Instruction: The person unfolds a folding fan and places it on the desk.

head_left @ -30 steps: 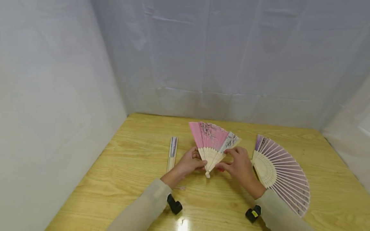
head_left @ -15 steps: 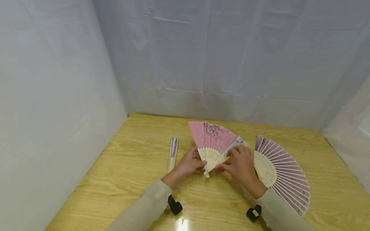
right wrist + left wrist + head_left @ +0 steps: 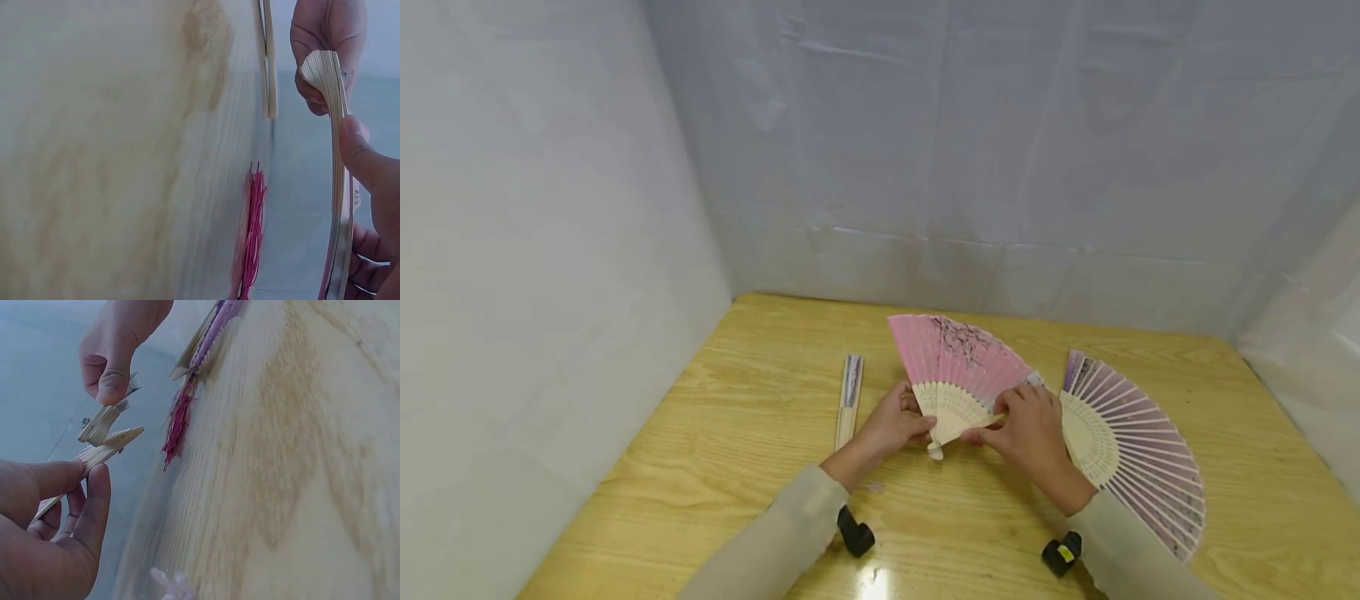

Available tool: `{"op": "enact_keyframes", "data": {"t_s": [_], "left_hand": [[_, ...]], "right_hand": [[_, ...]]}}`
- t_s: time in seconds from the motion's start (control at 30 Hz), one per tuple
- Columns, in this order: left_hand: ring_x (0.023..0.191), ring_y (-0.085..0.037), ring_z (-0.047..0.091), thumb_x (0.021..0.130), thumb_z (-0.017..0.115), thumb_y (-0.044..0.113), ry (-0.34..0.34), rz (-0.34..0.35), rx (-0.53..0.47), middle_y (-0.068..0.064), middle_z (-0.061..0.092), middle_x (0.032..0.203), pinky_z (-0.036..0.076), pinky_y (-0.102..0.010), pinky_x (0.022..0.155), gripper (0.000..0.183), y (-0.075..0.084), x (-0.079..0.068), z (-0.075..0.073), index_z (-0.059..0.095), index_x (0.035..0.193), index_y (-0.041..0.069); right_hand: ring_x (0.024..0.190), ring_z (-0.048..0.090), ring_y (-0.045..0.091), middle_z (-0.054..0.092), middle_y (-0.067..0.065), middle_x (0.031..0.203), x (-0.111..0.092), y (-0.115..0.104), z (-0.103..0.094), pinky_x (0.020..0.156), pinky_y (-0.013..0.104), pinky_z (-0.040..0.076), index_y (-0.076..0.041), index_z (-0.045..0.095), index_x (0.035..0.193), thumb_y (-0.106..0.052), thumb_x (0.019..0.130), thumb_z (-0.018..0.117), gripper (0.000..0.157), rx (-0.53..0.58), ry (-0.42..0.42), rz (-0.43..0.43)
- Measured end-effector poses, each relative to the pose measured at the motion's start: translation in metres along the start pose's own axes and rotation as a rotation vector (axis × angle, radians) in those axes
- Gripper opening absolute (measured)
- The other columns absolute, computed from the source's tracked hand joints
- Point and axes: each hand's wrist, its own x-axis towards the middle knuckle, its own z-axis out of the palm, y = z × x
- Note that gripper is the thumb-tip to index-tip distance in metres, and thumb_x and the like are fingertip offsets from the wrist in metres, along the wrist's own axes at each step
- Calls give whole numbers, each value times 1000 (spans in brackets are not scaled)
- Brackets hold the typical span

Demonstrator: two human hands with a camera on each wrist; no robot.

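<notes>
A pink folding fan (image 3: 977,354) with dark printed branches and pale wooden ribs is partly spread between the two hands above the table. My left hand (image 3: 891,423) pinches its ribs on the left side, close to the pivot, thumb in front. On the other side my right hand (image 3: 1028,429) grips the still-stacked ribs between thumb and fingers, hiding most of that edge. In the left wrist view the ribs (image 3: 103,440) are seen edge-on near the pivot. The right wrist view shows the rib stack (image 3: 337,156) under the right thumb.
A spread purple fan (image 3: 1150,433) lies right of the right hand. Left of the left hand lies a folded fan (image 3: 848,400) with a pale tassel (image 3: 872,487). A dark pink tassel (image 3: 251,231) shows in the right wrist view. Pale sheeting (image 3: 880,167) walls the wooden table (image 3: 700,467).
The pink fan has spread wider as my right hand moved slightly right with its edge. The left hand stays nearly in place. The other two fans have not moved.
</notes>
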Motion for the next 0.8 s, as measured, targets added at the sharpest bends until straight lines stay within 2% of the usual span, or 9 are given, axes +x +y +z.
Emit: {"op": "enact_keyframes", "data": {"t_s": [0.13,0.47,0.6,0.7,0.8], "left_hand": [[75,-16,61,90,63,-7,9,2,15,-15,57,101,58,-31,72,42,-1,0,0,43,126,-1],[77,-17,61,90,64,-5,37,19,39,-17,57,101,58,-32,73,44,-4,1,0,43,127,0],[78,-17,60,90,64,-5,43,25,30,-17,57,101,58,-32,74,44,-5,1,-1,42,128,0],[79,-17,60,91,63,-5,43,24,22,-17,57,101,58,-32,74,42,-5,2,-2,43,128,1],[79,-17,60,91,62,-5,43,20,27,-17,58,102,57,-31,73,41,-6,2,-2,43,127,1]], "right_hand": [[78,48,27,46,0,72,-1,0,-1,83,51,37,-13,51,68,-61,56,85,60,-25,-47,25],[67,46,20,50,-2,65,1,0,-1,68,45,38,-14,54,64,-67,60,80,60,-61,-168,99],[61,44,18,50,-2,62,2,-1,-2,58,37,39,-13,55,62,-65,59,82,59,-37,-201,118],[56,40,16,46,-2,59,2,-3,-3,50,30,34,-14,51,58,-65,59,82,60,-11,-223,125],[55,37,15,42,-3,57,1,-4,-2,48,28,30,-14,48,56,-65,60,82,61,4,-237,113]]}}
